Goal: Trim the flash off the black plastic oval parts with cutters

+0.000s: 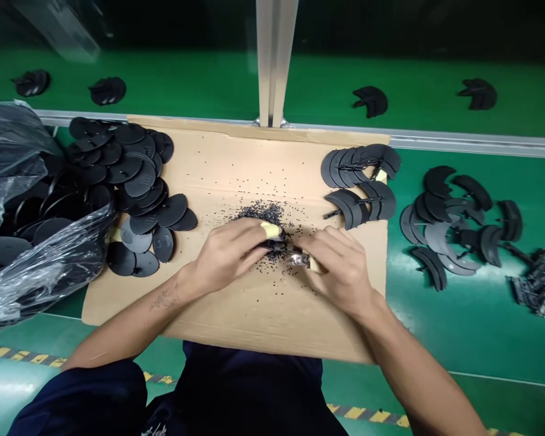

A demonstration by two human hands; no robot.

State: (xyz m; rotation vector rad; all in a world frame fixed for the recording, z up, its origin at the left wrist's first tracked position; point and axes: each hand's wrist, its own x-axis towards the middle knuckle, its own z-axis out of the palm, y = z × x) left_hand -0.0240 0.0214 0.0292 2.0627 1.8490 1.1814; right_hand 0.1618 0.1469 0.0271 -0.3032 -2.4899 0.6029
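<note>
Cardboard sheet point(209, 163) under left hand point(222, 257) and right hand point(340, 266), fingers point(249, 233) clenched on black plastic piece point(277, 245)

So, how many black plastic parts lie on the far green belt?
4 parts: two left of the metal post, two right of it; others may be out of view.

Left hand point(224, 254) and right hand point(338, 269) around a black plastic part point(277, 246) over speck-strewn cardboard point(209, 303)

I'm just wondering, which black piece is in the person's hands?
The small black piece pinched between the left hand and right hand; the other black pieces lie in piles.
</note>
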